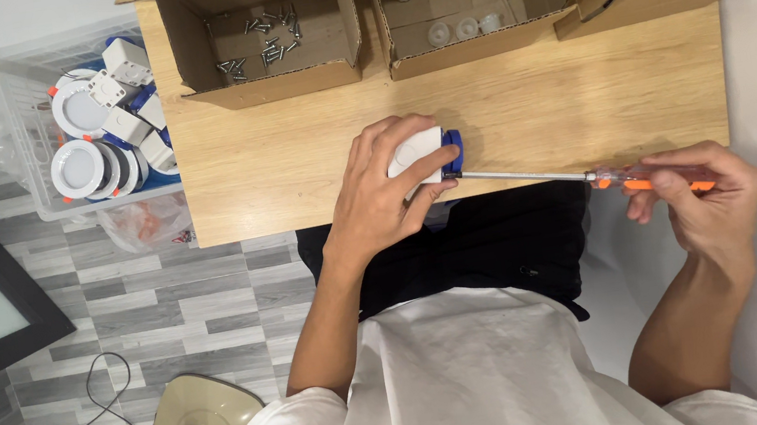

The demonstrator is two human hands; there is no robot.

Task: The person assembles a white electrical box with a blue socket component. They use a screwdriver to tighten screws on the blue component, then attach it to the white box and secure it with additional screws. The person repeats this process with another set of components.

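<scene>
A wooden table (542, 111) stands over a grey tiled floor (154, 303). Three cardboard boxes (281, 83) sit at its far edge. The left hand (386, 197) grips one white box (418, 153) near the table's near edge. The right hand (697, 192) wraps around one screwdriver (531, 175), lying sideways, tip pointing left into it.

The surface (531, 102) is pale wood with a fine grain and a smooth, faintly satin finish. On it, under the left hand (386, 197), sits a small box (416, 150) of smooth white plastic with a glossy blue plastic end. The screwdriver (571, 176) in the right hand (702, 197) has a bright polished metal shaft and a clear orange plastic grip. At twelve o'clock stand matt brown cardboard boxes (277, 84): one holds dull grey metal screws (266, 41), the next white plastic caps (448, 5). At ten o'clock, a clear plastic bin (22, 95) holds glossy white lamps (81, 170).
</scene>
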